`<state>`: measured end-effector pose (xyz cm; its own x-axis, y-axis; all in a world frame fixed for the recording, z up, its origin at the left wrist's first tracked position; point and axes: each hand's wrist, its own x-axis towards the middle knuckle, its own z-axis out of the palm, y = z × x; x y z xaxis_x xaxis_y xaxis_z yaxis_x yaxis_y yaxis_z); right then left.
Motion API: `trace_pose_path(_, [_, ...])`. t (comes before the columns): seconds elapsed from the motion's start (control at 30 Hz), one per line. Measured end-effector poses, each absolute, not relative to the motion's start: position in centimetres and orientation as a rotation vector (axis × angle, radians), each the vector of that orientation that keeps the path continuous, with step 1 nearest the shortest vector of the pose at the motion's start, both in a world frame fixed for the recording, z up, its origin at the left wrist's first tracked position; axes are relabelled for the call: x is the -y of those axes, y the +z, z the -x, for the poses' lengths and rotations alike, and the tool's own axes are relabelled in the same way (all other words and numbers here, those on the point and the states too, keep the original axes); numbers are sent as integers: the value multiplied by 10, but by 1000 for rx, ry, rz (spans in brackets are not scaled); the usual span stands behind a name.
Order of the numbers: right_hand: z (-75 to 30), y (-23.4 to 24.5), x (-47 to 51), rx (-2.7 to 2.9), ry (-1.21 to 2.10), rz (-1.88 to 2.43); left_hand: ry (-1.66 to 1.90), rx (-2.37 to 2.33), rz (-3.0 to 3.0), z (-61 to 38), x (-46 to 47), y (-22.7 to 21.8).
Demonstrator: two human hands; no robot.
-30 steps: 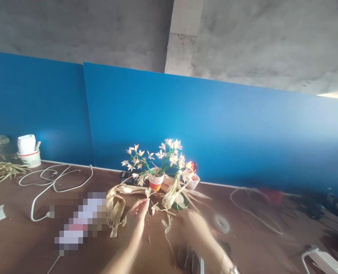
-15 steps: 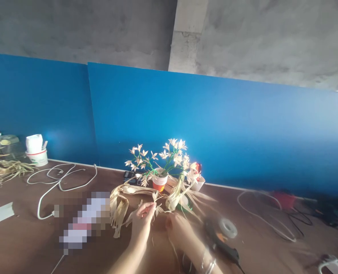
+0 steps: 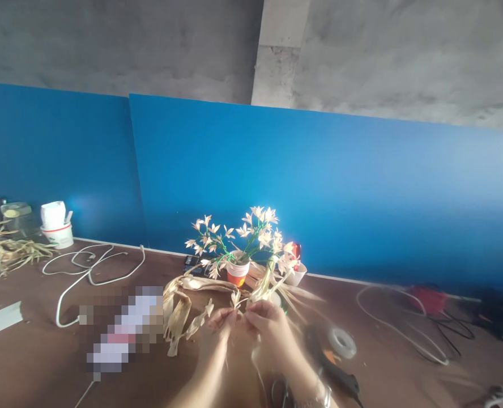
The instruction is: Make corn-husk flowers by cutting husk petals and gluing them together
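1. Husk flower (image 3: 235, 297): small and pale, held just above the surface (image 3: 43, 351) at centre frame, in front of the paper cup (image 3: 237, 273).
2. Left hand (image 3: 218, 321): fingertips pinched on the flower's base from the left.
3. Right hand (image 3: 265, 321): fingers curled in, pinching the same base from the right. The fingertips of both hands nearly meet. The exact grip is too blurred to read. There are bangles (image 3: 322, 394) on the wrist.
4. Done, by the look of it: the cup already holds a full spray of finished flowers (image 3: 251, 226) on green stems. More blooms lean by the white bowl (image 3: 296, 275) just to its right.
5. In hand: the petals of the held flower look formed. I can't tell whether it has a stem.
6. Left, judging by stock: loose husk strips (image 3: 179, 311) lie just left of the hands. A bigger husk pile (image 3: 5, 252) sits at the far left, near the white tub (image 3: 56, 232).
7. Tools near the right hand: a tape roll (image 3: 342, 342) and a dark tool (image 3: 334, 371), possibly a glue gun; neither is touched.
8. Other: a white cable (image 3: 90, 277) is looped on the left, and a blue panel (image 3: 319, 187) stands behind.
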<state>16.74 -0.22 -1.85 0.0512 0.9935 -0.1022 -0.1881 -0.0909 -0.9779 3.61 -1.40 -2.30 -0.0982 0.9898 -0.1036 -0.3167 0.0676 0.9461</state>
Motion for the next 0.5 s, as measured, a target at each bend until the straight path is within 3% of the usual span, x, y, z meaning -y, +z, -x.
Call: trace_pose_path(0.5, [-161,-7,15,1316,975,1332,1411,-960,-774,-39,16,-29])
